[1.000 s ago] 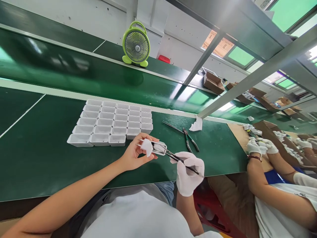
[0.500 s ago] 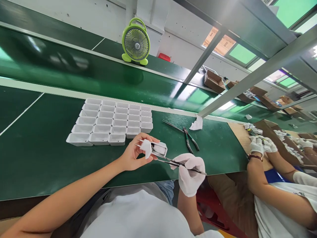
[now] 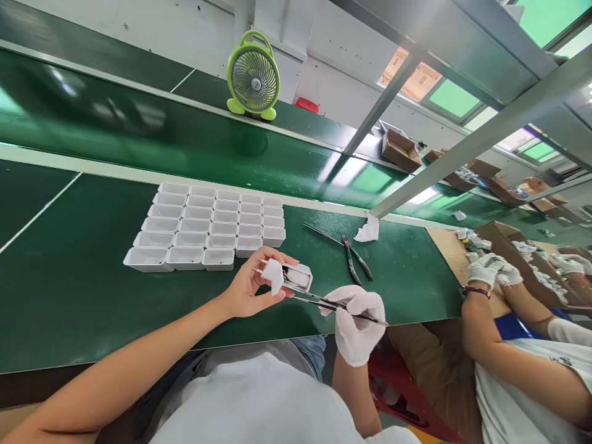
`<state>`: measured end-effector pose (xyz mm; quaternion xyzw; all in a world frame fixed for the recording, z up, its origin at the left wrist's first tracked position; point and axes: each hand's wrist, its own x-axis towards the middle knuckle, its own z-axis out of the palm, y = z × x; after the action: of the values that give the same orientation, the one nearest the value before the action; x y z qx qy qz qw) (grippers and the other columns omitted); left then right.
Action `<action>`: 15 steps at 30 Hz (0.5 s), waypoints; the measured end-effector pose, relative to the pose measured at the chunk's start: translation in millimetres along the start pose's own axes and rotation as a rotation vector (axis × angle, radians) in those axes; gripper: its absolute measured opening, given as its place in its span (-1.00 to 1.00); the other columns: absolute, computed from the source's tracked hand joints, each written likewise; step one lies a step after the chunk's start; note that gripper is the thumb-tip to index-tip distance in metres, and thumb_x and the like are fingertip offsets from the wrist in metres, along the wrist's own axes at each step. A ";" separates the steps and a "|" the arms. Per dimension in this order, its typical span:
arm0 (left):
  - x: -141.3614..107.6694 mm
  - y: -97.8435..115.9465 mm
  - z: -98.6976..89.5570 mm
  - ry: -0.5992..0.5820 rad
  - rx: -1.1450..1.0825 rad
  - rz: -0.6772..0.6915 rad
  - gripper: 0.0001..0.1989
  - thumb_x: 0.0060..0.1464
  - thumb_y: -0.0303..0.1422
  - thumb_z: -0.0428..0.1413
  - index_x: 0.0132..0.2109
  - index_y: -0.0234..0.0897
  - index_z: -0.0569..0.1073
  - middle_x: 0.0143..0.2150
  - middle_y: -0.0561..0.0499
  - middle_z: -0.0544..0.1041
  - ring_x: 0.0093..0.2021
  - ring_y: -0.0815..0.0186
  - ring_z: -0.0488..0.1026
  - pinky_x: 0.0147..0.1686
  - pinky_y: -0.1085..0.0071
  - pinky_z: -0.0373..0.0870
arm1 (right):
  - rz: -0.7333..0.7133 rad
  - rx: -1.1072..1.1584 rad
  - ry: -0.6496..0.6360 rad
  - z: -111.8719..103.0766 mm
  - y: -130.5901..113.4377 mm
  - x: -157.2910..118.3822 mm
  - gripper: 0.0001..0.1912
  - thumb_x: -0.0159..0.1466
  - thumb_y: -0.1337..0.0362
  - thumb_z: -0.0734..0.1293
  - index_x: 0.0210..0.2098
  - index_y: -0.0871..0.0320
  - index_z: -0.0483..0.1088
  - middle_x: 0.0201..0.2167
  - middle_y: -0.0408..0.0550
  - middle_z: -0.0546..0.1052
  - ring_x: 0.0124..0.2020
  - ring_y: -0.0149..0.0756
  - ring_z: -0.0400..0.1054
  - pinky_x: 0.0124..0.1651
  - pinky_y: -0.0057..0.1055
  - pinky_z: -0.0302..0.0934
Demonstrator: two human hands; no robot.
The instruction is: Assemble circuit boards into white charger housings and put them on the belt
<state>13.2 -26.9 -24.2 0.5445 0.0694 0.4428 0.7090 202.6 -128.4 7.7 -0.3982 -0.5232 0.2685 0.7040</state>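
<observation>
My left hand (image 3: 250,290), bare, is closed around a white plug housing (image 3: 296,277) with two metal pins pointing left. Its right part is open and shows parts inside that are too small to make out. In a white glove, my right hand (image 3: 358,324) grips dark tweezers (image 3: 330,303). Their tips reach left to the lower right edge of the housing; whether they touch it I cannot tell. Several small white boxes (image 3: 192,238) stand in rows on the green table (image 3: 92,296), left of and beyond my hands.
Pliers (image 3: 352,262), thin tweezers (image 3: 322,233) and a crumpled white piece (image 3: 367,229) lie beyond my right hand. A metal post (image 3: 393,200) rises behind them. At right, a person's gloved hands (image 3: 494,270) work beside a cardboard box (image 3: 522,259). A green fan (image 3: 253,77) stands at the back.
My right hand and the tweezers have shifted very slightly to the right. My left hand and the plug housing look nearly still. The other person's gloved hands have moved closer together.
</observation>
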 end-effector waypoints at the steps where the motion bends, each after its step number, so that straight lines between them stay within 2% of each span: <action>1: 0.1 0.1 0.1 0.001 0.000 -0.001 -0.61 0.16 -0.37 0.29 0.04 -0.22 0.30 0.14 -0.23 0.41 -0.10 0.17 0.56 -0.16 0.19 0.68 | 0.003 0.003 0.001 0.3 0.0 -0.1 -0.79 0.27 0.48 0.35 -0.31 0.09 0.23 -0.30 -0.13 0.55 -0.48 -0.32 0.52 -0.49 -0.37 0.49; 11: -0.1 -2.1 -1.9 0.014 0.018 -0.002 -0.61 0.15 -0.37 0.29 0.03 -0.21 0.30 0.15 -0.22 0.41 -0.06 0.14 0.54 -0.15 0.19 0.67 | -0.005 0.002 -0.019 4.2 6.6 -3.3 -0.80 0.29 0.49 0.34 -0.29 0.09 0.25 -0.27 -0.12 0.55 -0.43 -0.29 0.54 -0.48 -0.36 0.49; 15: -1.1 -3.6 -2.3 0.014 0.037 0.002 -0.61 0.15 -0.37 0.29 0.04 -0.22 0.30 0.15 -0.25 0.40 -0.05 0.15 0.53 -0.17 0.25 0.66 | 0.007 0.016 -0.005 9.0 9.2 -5.9 -0.80 0.29 0.48 0.34 -0.30 0.09 0.24 -0.27 -0.12 0.55 -0.43 -0.32 0.53 -0.47 -0.38 0.49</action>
<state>13.2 -26.1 -28.6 0.5544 0.0821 0.4460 0.6979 192.6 -125.6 -2.0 -0.3937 -0.5216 0.2761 0.7048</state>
